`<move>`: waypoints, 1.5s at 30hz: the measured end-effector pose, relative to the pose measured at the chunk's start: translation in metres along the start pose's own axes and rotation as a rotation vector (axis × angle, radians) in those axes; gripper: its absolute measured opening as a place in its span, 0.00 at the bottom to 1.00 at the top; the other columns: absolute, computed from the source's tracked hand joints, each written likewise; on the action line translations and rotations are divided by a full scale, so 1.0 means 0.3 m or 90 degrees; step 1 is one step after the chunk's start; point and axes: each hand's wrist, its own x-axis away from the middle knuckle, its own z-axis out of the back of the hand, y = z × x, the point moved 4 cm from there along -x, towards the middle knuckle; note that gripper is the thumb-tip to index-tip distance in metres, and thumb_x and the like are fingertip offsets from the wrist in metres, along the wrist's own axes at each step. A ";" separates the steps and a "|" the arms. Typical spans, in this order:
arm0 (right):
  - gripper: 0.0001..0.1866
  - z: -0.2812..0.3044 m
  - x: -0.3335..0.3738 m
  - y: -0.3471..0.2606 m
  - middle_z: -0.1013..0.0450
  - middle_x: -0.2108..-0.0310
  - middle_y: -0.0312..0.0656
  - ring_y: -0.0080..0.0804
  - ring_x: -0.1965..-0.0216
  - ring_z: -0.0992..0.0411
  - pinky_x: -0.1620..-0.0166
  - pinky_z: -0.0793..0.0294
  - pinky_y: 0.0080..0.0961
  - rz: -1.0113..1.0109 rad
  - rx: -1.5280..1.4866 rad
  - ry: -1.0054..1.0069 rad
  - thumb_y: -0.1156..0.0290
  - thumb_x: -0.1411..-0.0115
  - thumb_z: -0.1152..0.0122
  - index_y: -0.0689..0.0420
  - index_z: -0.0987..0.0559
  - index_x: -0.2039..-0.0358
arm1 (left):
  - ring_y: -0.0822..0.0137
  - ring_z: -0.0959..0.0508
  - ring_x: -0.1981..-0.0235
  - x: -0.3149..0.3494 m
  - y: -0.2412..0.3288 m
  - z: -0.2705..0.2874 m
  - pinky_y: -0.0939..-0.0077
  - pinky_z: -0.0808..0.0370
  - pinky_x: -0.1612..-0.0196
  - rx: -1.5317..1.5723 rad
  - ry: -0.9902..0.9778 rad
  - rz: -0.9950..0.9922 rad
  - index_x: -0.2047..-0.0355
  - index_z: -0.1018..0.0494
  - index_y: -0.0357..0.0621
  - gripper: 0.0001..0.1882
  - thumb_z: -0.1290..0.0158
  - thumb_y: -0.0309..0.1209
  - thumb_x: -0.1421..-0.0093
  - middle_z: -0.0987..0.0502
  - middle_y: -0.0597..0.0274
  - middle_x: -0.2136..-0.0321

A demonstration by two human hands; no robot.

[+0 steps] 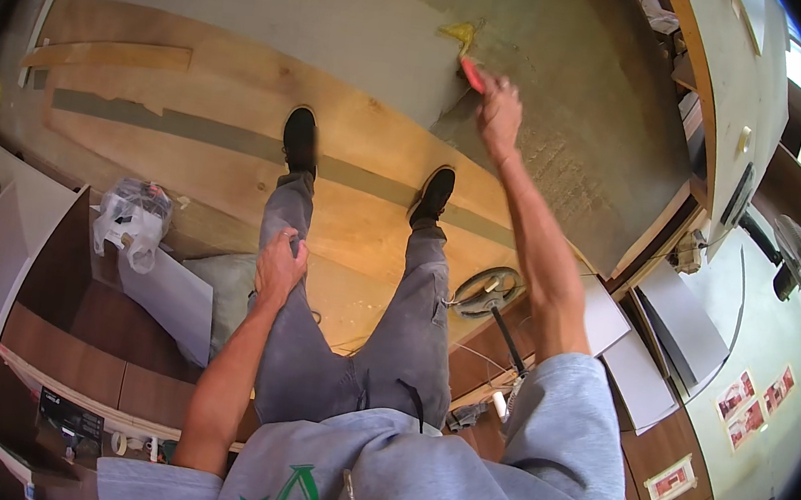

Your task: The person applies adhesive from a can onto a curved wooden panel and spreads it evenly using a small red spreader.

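My right hand (500, 115) is stretched out ahead over a large grey sheet (349, 7), closed round a red-handled tool (472, 74). Its far end meets a patch of yellow, glue-like stuff (461, 34); the exact shape of the tool's head cannot be made out. Around and to the right of it, the sheet has a darker, wet-looking, streaked area (573, 122). My left hand (278, 266) rests on my left leg near the knee, fingers laid along the trouser cloth, with nothing in it.
My feet stand on wooden boards (231, 88) beside the sheet. A loose wood strip (111, 56) lies at the left. Near my left leg sit a plastic bag (132, 219) and cabinet parts (87, 313). A fan (795, 255) and stacked panels (651, 348) are at the right.
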 end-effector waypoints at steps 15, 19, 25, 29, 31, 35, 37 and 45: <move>0.28 0.130 -0.093 -0.292 0.24 0.55 0.49 0.51 0.55 0.26 0.53 0.25 0.48 0.025 -0.147 0.101 0.81 0.41 0.47 0.46 0.21 0.41 | 0.44 0.19 0.54 -0.019 0.003 0.030 0.54 0.23 0.50 0.005 0.003 -0.025 0.53 0.23 0.40 0.16 0.43 0.36 0.38 0.18 0.46 0.56; 0.27 0.051 -0.224 -0.310 0.23 0.55 0.47 0.50 0.55 0.24 0.53 0.23 0.48 0.193 0.001 0.122 0.80 0.42 0.47 0.44 0.19 0.43 | 0.44 0.19 0.54 -0.011 0.019 0.010 0.54 0.23 0.50 0.015 -0.013 -0.015 0.53 0.23 0.40 0.16 0.43 0.36 0.38 0.18 0.46 0.56; 0.21 0.141 -0.374 -0.187 0.23 0.53 0.47 0.53 0.52 0.25 0.50 0.23 0.46 0.127 -0.099 0.085 0.75 0.36 0.48 0.46 0.19 0.44 | 0.45 0.19 0.54 0.013 -0.042 0.034 0.54 0.23 0.49 0.010 -0.004 -0.008 0.52 0.23 0.40 0.17 0.43 0.35 0.38 0.18 0.45 0.56; 0.25 0.093 -0.375 -0.018 0.23 0.52 0.47 0.54 0.53 0.25 0.49 0.22 0.45 0.076 0.014 0.058 0.74 0.40 0.44 0.42 0.21 0.42 | 0.45 0.19 0.53 -0.017 -0.003 0.028 0.55 0.23 0.49 0.032 -0.006 -0.004 0.53 0.23 0.40 0.17 0.43 0.36 0.38 0.18 0.45 0.56; 0.26 0.057 -0.316 -0.038 0.23 0.53 0.46 0.53 0.54 0.25 0.52 0.21 0.46 0.066 0.025 0.078 0.74 0.41 0.44 0.40 0.20 0.42 | 0.45 0.19 0.53 -0.023 -0.007 0.036 0.55 0.23 0.49 0.034 -0.008 -0.006 0.53 0.23 0.40 0.17 0.43 0.36 0.38 0.18 0.46 0.56; 0.34 -0.009 -0.088 -0.172 0.26 0.50 0.42 0.48 0.49 0.27 0.50 0.24 0.46 0.007 0.018 -0.007 0.81 0.47 0.39 0.41 0.23 0.40 | 0.45 0.19 0.53 -0.030 -0.016 0.075 0.54 0.23 0.48 0.025 -0.021 0.015 0.53 0.23 0.40 0.17 0.43 0.36 0.38 0.18 0.46 0.56; 0.33 -0.018 0.022 -0.235 0.26 0.50 0.43 0.49 0.50 0.27 0.51 0.24 0.46 0.000 -0.005 -0.007 0.82 0.47 0.41 0.42 0.23 0.39 | 0.45 0.19 0.53 -0.038 -0.018 0.083 0.54 0.23 0.48 0.023 -0.017 0.023 0.53 0.22 0.40 0.17 0.43 0.37 0.38 0.18 0.46 0.56; 0.24 -0.063 0.179 -0.408 0.23 0.54 0.47 0.51 0.50 0.26 0.49 0.24 0.45 0.013 -0.260 -0.117 0.80 0.39 0.48 0.47 0.19 0.44 | 0.44 0.19 0.54 -0.053 -0.073 0.060 0.54 0.22 0.50 0.039 0.013 -0.002 0.53 0.22 0.41 0.17 0.43 0.37 0.38 0.18 0.45 0.56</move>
